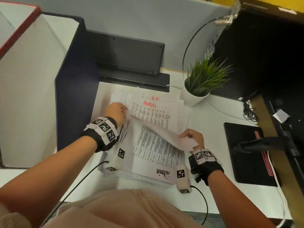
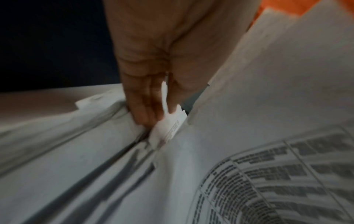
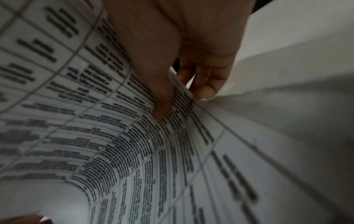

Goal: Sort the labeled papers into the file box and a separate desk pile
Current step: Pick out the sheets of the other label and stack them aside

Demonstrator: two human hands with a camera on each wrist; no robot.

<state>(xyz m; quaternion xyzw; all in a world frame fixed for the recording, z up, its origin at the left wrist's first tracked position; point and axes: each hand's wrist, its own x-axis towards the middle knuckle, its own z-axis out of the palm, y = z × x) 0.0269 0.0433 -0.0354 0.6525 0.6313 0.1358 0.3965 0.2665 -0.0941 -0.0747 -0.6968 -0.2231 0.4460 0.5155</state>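
Observation:
A stack of printed papers (image 1: pixel 156 150) lies on the white desk (image 1: pixel 210 116); its top sheet is marked "admin" in black at the near end. Just beyond lies another pile (image 1: pixel 151 106) marked "ADMIN" and "HR" in red. Both hands hold one sheet (image 1: pixel 172 137) lifted above the stack. My left hand (image 1: pixel 117 112) pinches its far left corner, and thumb and fingers (image 2: pixel 145 106) grip a paper edge. My right hand (image 1: pixel 192 137) pinches the sheet's right edge, thumb (image 3: pixel 162 104) on the printed table side. A tall white box with a navy side (image 1: pixel 32 88) stands at the left.
A potted green plant (image 1: pixel 202 83) stands right of the piles. A black keyboard (image 1: pixel 130 53) leans against the back wall behind them. A black mouse pad (image 1: pixel 246 153) and a dark monitor arm (image 1: pixel 263 143) are at the right, with cables near the desk edge.

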